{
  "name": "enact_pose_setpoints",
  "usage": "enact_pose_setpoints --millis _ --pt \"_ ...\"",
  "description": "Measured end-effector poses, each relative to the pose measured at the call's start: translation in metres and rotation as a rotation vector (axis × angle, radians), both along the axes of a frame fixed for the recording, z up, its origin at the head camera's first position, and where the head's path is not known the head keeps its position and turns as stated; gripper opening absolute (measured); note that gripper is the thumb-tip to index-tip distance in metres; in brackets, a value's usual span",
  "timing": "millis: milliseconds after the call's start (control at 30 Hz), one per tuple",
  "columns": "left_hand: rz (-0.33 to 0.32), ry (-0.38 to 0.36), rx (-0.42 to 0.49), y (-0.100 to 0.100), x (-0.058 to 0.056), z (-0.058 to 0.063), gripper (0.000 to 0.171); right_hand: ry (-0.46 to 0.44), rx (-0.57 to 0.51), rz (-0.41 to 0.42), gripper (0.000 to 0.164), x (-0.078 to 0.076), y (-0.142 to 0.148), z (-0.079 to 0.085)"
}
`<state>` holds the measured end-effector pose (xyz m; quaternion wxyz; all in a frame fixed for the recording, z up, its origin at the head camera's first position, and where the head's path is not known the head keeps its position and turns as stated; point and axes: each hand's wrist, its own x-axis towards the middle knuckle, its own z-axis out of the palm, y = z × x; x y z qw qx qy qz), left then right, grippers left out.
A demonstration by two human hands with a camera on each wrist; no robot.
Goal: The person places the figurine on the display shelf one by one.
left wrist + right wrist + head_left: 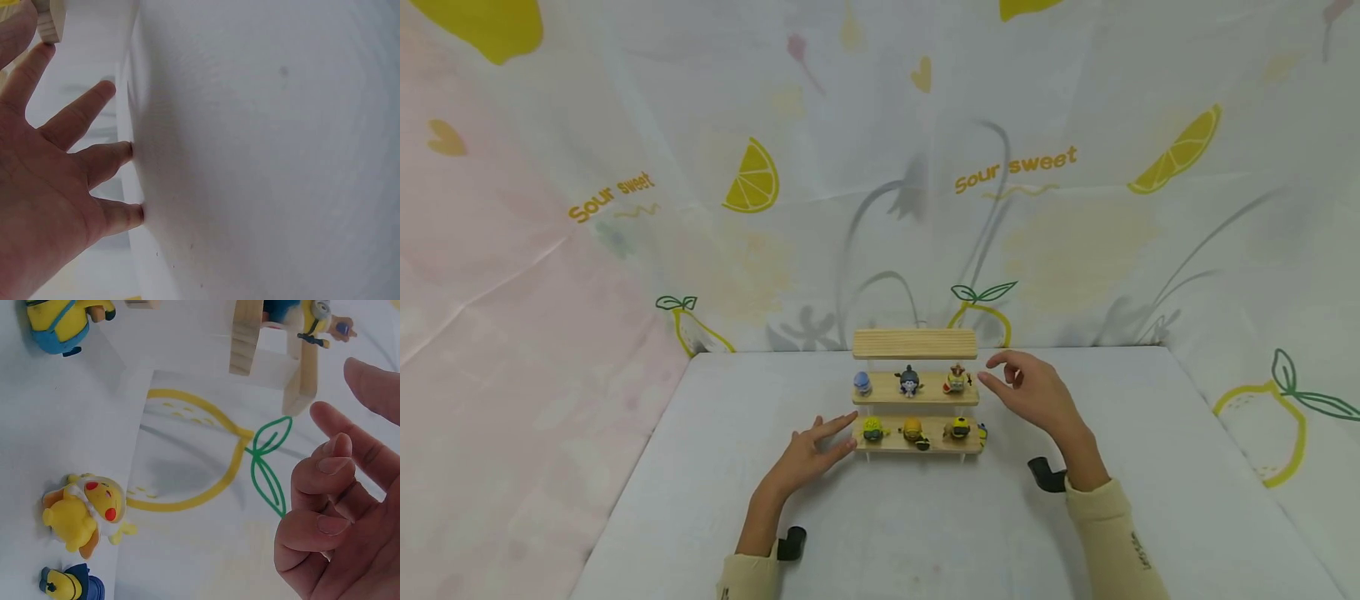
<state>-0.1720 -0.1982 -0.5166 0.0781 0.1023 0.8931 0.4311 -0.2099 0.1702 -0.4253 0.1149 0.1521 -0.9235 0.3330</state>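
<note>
L hand [808, 457] was empty, fingers straight & fanned wide, at the L end of the wooden shelf [914, 343]; one fingertip seemed to touch a board end [51, 22]. R hand [1037, 392] held nothing either: thumb & index well apart, other fingers loosely curled, just off the R end of the mid tier [931, 396], nr the hatted fig [956, 380]. Couldn't tell if it touched.

Wooden shelf stood abt centre, toward the far edge of the white table [737, 400]. Mid tier, L to R: blue fig [862, 383], dark-capped fig [909, 382], hatted fig. Near tier [891, 446]: lime fig [872, 429] w/ dark goggles, orange-topped fig [913, 429], black-banded fig [960, 428]. A blue & yellow fig [982, 434] was just past that tier's R end.

R wrist view also showed a red-cheeked fig [70, 525] & a small yellow fig [59, 584] w/ blue, both on the white table. Lemon-print backdrop [820, 250] hung on the far side.
</note>
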Motion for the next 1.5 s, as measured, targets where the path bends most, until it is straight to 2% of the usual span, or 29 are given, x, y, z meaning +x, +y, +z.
enact_pose_setpoints --millis 333,633,900,1500 --pt "-0.003 0.003 0.01 0.0 0.001 0.001 0.052 -0.032 0.019 0.005 0.021 -0.004 0.014 -0.009" --pt "-0.011 0.025 0.023 -0.001 0.0 -0.002 0.051 -0.086 0.059 0.003 0.026 -0.008 0.024 -0.018" --pt "-0.011 0.027 0.019 -0.001 0.001 -0.001 0.052 -0.18 0.148 -0.011 0.032 -0.011 0.03 -0.025" --pt "-0.025 0.045 0.017 -0.001 0.001 -0.003 0.053 -0.277 0.334 -0.037 0.042 -0.027 0.04 -0.033"
